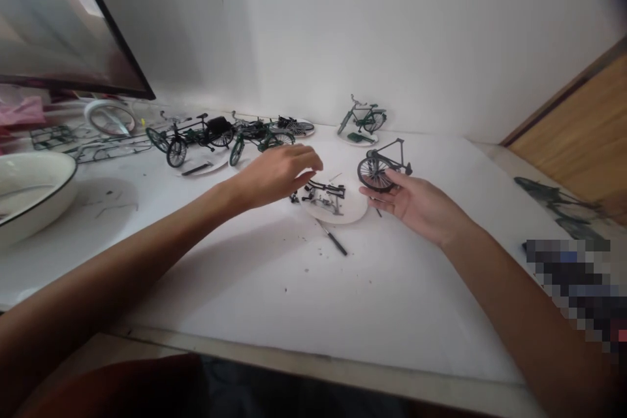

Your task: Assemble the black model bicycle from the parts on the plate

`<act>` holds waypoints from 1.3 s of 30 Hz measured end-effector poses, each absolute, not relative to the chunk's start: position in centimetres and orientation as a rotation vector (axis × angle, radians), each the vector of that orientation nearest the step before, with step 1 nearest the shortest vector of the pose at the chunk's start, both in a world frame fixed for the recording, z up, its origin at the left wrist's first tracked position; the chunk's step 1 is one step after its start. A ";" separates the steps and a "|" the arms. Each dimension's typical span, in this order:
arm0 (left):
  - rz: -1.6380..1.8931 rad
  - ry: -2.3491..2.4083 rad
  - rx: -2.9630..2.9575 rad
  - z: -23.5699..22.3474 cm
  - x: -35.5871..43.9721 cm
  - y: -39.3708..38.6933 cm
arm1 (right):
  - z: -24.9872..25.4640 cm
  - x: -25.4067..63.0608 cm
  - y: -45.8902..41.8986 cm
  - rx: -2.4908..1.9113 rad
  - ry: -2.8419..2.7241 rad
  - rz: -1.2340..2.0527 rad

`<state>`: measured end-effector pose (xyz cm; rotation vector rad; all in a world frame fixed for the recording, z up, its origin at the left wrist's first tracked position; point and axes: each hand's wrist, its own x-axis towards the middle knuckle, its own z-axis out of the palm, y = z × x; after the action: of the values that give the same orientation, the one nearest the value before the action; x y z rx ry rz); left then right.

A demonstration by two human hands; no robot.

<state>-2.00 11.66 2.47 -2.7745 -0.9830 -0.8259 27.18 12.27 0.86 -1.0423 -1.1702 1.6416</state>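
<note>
Raised above the table's middle, my right hand (pixel 416 199) grips a partly built black model bicycle (pixel 376 173) by its one spoked wheel, with the bare frame rising to the right. My left hand (pixel 279 173) hovers left of it, thumb and fingers apart, nothing seen between them. Just beyond and below the left hand lies a white round plate (pixel 355 212) bearing small black and grey bicycle parts (pixel 326 196). A thin tool with a black handle (pixel 337 243) rests on the table in front of the plate.
Assembled model bicycles (pixel 198 134) stand at the back left, and a green one (pixel 362 116) stands at the wall beside a small plate. A white enamel basin (pixel 36 189) is at left under a screen (pixel 73 19). Tiny scraps dot the white table (pixel 392 320).
</note>
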 end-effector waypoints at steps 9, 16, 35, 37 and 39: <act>-0.381 -0.730 -2.723 -0.2 1.0 10.0 | 0.4 26.5 11.7 -1.054 -1.183 1.561; -0.309 -0.857 -2.638 -0.7 2.3 9.5 | 0.4 25.3 10.8 -1.078 -1.154 1.555; -0.974 -0.939 -2.695 0.6 1.6 5.6 | 1.2 22.7 7.9 -1.103 -1.281 1.517; -0.967 -0.954 -2.631 0.4 1.6 5.6 | 1.3 22.4 7.5 -1.109 -1.317 1.490; -0.965 -0.974 -2.583 0.3 1.5 5.5 | 1.3 22.1 7.2 -1.132 -1.347 1.455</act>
<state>1.52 5.50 0.33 -2.5833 -0.9736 -0.9647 22.08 7.18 1.29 -1.1316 -1.3470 1.4549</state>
